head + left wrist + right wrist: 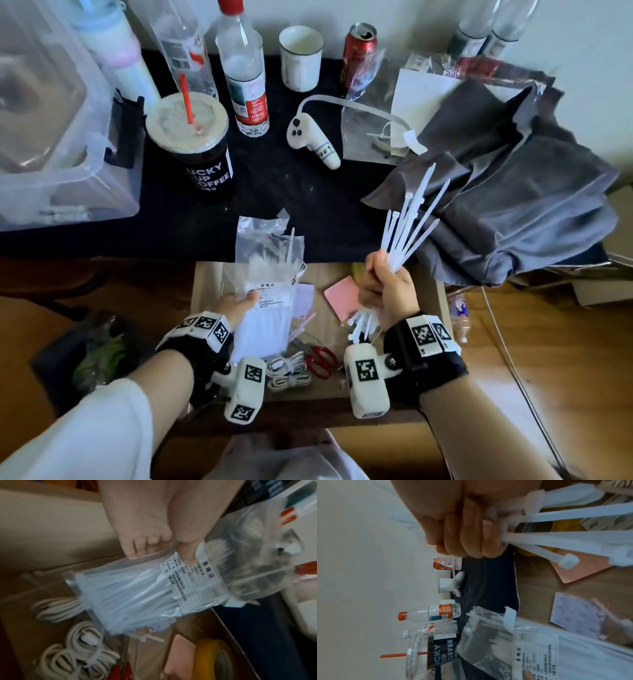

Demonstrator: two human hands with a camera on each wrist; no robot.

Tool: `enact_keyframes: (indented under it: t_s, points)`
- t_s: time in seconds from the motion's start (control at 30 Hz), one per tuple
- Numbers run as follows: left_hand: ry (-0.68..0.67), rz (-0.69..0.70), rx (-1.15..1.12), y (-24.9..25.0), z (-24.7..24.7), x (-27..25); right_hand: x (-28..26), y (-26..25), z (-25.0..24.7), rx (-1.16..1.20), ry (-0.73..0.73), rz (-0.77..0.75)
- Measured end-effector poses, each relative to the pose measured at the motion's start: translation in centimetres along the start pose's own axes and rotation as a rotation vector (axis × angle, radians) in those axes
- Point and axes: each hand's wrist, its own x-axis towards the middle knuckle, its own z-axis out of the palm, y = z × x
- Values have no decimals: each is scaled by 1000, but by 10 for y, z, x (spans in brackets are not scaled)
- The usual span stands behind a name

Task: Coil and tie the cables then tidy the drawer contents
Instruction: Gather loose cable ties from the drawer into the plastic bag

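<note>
Above the drawer (202,284), right-hand fingers (471,534) clench splayed white ties (407,219); left fingers (137,545) pinch their clear bag (263,274).

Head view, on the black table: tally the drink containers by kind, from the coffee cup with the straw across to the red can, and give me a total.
Takeaway coffee cup: 1
Clear plastic bottles: 2
White mug: 1
Red can: 1
Total: 5

Open brown cardboard drawer (202,284) sits before black-clothed table (274,192); coiled white cables (289,371) inside, red-handled scissors (322,359) right of them, pink sticky-note pad (342,294) behind scissors.
</note>
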Motion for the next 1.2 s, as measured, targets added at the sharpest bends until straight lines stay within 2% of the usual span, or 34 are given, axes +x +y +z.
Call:
enact_keyframes:
  t_s: [0.1,0.2,0.23,0.3,0.37,0.5,0.6,0.73,0.83,1.07,1.2]
  points:
    - [-4,-61,-158,14,-13,-9,0,-9,10,50,-17,-56]
    - [123,87,-289,40,-33,-37,-1,-22,25,153,-68,-107]
    - [121,126,-325,49,-35,-51,-1,-26,30,203,-84,-119]
    - [-7,201,-378,66,-36,-82,-2,-37,40,307,-108,-131]
    - [-219,245,-402,77,-33,-105,-3,-45,49,394,-130,-129]
    - [-543,201,-410,91,-24,-125,-4,-54,60,536,-180,-100]
    - [-680,199,-508,96,-14,-132,-4,-57,68,584,-187,-106]
    - [-667,248,-643,105,-10,-137,-7,-57,80,539,-170,-118]
    - [-634,282,-657,112,-11,-140,-7,-59,85,553,-178,-122]
    - [-631,369,-586,122,-19,-146,-10,-61,97,499,-295,-154]
    - [-664,337,-568,119,-21,-143,-9,-57,99,402,-394,-182]
